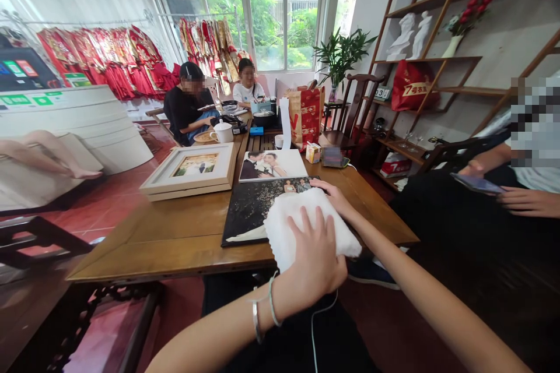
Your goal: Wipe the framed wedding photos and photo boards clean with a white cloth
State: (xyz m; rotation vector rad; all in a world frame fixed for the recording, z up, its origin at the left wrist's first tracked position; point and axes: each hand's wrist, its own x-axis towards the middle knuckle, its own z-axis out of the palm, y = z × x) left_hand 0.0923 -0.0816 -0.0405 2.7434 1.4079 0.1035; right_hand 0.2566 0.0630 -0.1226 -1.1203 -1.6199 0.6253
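Note:
A white folded cloth (297, 218) lies over the right part of a dark photo print (251, 210) on the wooden table (175, 233). My left hand (317, 259), with bracelets on the wrist, lies flat on the cloth with fingers spread. My right hand (332, 193) reaches over the cloth's far edge, fingers extended and touching the print and cloth. A second photo print (271, 164) lies just beyond the dark one.
A framed photo (192, 169) sits on the table's left. Farther back are a teapot (224, 131), a red paper bag (306, 116) and small boxes. Two people sit at the far end. A person with a phone (479, 185) sits on my right. Shelves line the right wall.

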